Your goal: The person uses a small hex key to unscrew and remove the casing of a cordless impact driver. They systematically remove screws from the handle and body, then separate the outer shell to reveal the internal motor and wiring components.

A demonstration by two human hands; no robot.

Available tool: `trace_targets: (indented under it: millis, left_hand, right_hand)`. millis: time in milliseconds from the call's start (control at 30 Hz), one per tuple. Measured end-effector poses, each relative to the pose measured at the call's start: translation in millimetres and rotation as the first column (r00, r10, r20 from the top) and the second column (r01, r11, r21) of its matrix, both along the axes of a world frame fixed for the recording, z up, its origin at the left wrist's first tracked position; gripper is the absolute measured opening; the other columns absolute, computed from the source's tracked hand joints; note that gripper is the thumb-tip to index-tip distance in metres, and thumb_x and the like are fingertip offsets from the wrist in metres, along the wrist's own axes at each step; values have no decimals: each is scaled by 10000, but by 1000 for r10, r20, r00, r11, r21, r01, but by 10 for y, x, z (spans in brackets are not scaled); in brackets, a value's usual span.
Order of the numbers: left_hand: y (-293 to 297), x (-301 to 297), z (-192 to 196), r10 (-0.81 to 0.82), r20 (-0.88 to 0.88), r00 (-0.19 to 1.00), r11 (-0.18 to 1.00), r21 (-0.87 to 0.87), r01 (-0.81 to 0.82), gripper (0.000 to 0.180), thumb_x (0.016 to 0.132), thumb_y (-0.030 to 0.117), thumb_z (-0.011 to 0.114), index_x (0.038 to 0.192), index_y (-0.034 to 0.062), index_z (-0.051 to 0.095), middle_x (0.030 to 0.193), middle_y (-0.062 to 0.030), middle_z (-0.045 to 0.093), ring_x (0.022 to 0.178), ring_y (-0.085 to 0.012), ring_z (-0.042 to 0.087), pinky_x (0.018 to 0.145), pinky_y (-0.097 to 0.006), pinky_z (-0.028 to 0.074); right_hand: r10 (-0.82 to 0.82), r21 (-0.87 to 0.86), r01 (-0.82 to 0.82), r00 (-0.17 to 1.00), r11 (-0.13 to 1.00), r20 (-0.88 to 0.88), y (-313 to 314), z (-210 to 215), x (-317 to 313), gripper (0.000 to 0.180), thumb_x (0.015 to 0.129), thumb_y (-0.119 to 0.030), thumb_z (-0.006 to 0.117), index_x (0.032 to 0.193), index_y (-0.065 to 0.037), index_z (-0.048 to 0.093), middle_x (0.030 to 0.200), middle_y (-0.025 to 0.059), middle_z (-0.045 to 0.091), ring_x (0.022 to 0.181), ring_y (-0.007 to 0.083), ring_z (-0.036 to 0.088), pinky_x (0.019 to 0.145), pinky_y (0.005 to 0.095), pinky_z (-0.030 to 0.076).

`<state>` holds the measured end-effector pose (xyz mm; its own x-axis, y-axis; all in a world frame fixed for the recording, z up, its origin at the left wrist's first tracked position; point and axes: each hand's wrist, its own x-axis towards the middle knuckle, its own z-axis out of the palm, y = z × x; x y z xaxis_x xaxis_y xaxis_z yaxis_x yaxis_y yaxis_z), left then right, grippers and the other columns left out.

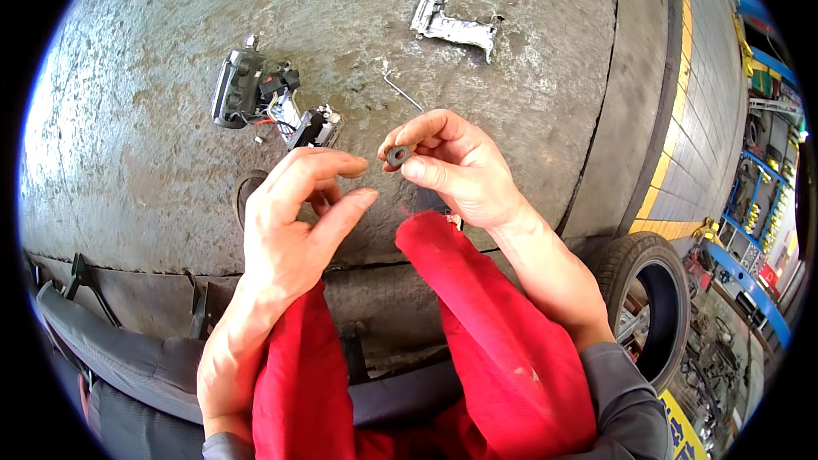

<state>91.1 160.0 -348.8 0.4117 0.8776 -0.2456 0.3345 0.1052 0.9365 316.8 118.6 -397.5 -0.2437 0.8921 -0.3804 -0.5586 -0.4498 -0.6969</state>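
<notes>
Between the thumb and fingertips of my right hand (456, 166) is a small dark ring-shaped part (397, 156), its hole facing up toward me. My left hand (294, 209) hovers just to the left of it, thumb and forefinger apart, with nothing seen between them. Beyond my hands on the concrete floor lies a thin bent metal rod (402, 92). Left of the rod are a dark motor-like housing (239, 85) and a smaller black and silver unit (315, 128), with red and pale wires between them. A silver metal casing (454, 30) rests farther away.
Red trouser legs (503, 324) are under my forearms. A tire (648, 307) stands at my right. Dark padded seats (128, 349) line the lower left. Yellow edging (665, 153) borders tiles on the right, with blue shelving (758, 196) beyond.
</notes>
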Motion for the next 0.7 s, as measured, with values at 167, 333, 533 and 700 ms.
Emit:
trace_targets:
  millis: [167,333,533,700]
  left_hand:
    - [28,72,59,4,7,1000,997,78,-4,274,814,-24,815,1055,28,694,981,-57,687,711,-110,620,641,-261,508]
    - [13,55,57,5,-2,1000,994,113,-5,244,818,-25,819,1022,21,693,951,-58,684,722,-110,634,639,-259,511]
    - [-27,12,29,4,-8,1000,992,123,-3,230,819,-47,802,1013,13,694,950,-62,681,738,-115,645,656,-256,520]
    - [-67,22,31,31,-10,999,995,96,-30,258,816,-99,756,1040,4,678,987,-54,671,761,-98,639,678,-245,519]
  right_hand:
    - [37,-14,-37,998,999,-53,7,142,-33,246,950,18,722,1171,-58,646,1197,17,673,1030,73,615,922,259,511]
    - [54,42,-53,998,998,-23,4,238,-60,233,940,67,701,1144,-34,649,1204,30,639,1057,94,618,948,274,505]
    - [58,161,-66,997,985,54,-4,233,-115,208,937,88,686,1114,-17,654,1162,35,629,1074,107,620,964,283,501]
    - [75,114,-88,991,990,114,-2,270,-120,209,938,27,726,1128,-36,666,1104,2,661,1039,87,638,962,280,508]
